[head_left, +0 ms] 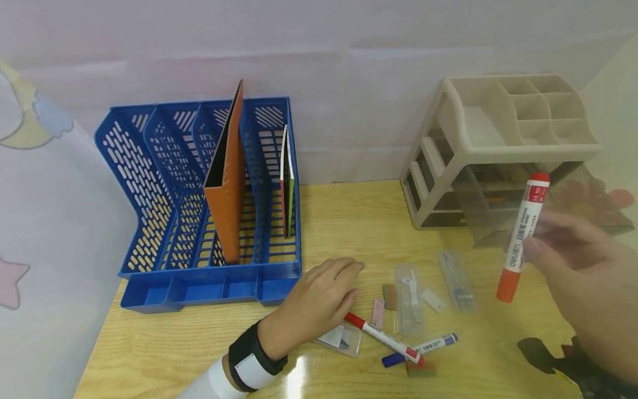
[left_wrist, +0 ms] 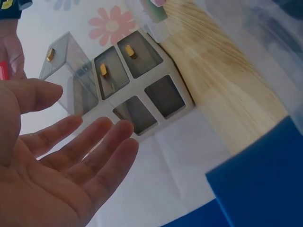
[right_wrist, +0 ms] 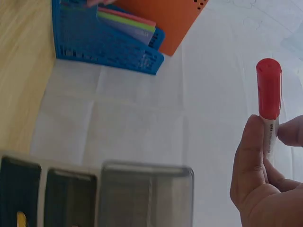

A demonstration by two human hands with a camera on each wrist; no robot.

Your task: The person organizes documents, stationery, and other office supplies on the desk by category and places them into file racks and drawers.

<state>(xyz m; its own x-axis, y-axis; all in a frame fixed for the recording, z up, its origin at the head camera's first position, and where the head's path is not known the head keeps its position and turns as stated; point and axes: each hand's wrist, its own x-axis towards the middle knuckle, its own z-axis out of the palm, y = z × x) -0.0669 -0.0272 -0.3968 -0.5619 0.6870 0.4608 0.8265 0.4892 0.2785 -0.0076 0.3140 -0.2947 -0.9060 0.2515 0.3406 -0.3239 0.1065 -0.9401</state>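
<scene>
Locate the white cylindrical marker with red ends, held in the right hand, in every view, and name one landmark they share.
Head: the white cylindrical marker with red ends is right of centre, in the right hand.
Left wrist: only a red piece, probably the marker, at the left edge.
Right wrist: the marker is at the right, red end up, pinched by that hand.
Shared landmark: the off-white plastic drawer unit.

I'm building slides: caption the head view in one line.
Right hand holds a red-capped marker before a drawer unit, left hand near a blue file rack.
</scene>
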